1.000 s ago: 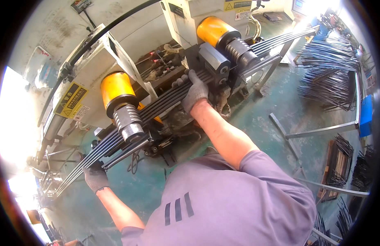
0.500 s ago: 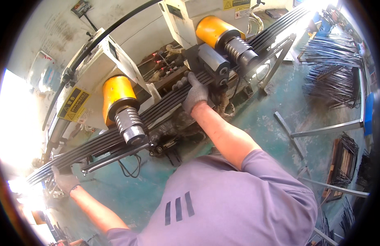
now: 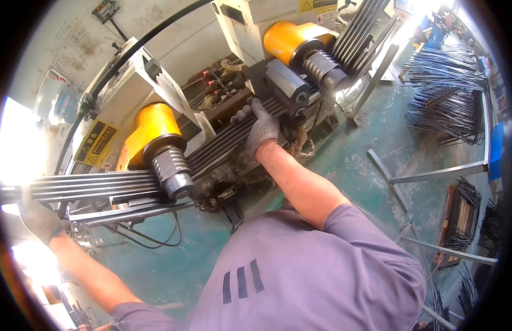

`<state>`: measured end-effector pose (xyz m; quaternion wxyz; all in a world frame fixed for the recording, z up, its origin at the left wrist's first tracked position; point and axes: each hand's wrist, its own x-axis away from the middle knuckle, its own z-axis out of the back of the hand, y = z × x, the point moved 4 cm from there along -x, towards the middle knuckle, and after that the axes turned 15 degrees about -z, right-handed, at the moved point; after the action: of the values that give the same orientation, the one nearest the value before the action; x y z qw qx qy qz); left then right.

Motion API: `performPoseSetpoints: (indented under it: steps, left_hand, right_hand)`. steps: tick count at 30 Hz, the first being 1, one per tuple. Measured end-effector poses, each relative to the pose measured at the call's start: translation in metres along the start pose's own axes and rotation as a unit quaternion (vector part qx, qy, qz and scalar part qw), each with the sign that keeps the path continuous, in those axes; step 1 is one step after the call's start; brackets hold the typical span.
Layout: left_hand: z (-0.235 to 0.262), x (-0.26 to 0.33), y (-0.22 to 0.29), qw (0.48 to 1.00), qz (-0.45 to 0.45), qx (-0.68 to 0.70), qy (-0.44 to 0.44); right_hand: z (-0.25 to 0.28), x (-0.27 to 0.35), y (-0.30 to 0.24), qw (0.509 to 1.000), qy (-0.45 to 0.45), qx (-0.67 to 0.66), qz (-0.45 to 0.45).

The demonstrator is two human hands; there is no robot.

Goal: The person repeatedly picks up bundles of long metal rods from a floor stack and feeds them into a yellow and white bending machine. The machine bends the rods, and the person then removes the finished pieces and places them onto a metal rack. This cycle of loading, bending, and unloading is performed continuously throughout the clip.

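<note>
Centrally, the right hand clasps a row of dark rods, fingers curled over their far edge. At left, the left hand touches the rods, which pass two yellow cylinders; through glare, its fingers' closure cannot be told.

A yellow triangle warning label marks the left white machine housing, a similar label the right housing.

I see a blue panel on my feed; big rod pile up-L of it, metal stand just L, wood w/ dark bars below it, green floor further L.
</note>
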<state>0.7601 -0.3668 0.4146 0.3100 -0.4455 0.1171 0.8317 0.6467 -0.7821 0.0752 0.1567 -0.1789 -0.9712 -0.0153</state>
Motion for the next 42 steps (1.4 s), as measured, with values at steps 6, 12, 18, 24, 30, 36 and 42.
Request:
performPoseSetpoints:
  steps: [6, 12, 18, 24, 30, 36, 42]
  left_hand:
    - [-0.027, -0.048, 0.088, 0.953, 0.069, 0.286, 0.067]
    - [-0.047, -0.071, 0.149, 0.987, -0.030, 0.154, 0.010]
    - [-0.046, -0.084, 0.164, 0.981, -0.117, 0.140, 0.059]
    - [-0.047, -0.080, 0.165, 0.978, -0.097, 0.166, 0.077]
    - [-0.031, -0.076, 0.183, 0.998, -0.025, -0.041, 0.046]
    - [-0.047, -0.079, 0.180, 0.989, -0.097, 0.055, 0.102]
    - [-0.045, -0.080, 0.166, 0.983, -0.095, 0.132, 0.083]
  right_hand:
    - [0.002, 0.000, -0.001, 1.000, 0.009, 0.006, 0.007]
    - [0.002, -0.002, -0.002, 1.000, -0.013, 0.017, 0.020]
    - [0.004, -0.003, -0.001, 1.000, -0.011, 0.008, 0.018]
    - [0.005, -0.002, 0.000, 1.000, -0.012, 0.016, 0.019]
    - [0.003, -0.002, 0.001, 1.000, -0.014, 0.016, 0.013]
    - [0.006, -0.003, -0.006, 1.000, -0.010, 0.008, 0.025]
    - [0.006, -0.005, 0.000, 0.999, -0.038, 0.012, 0.012]
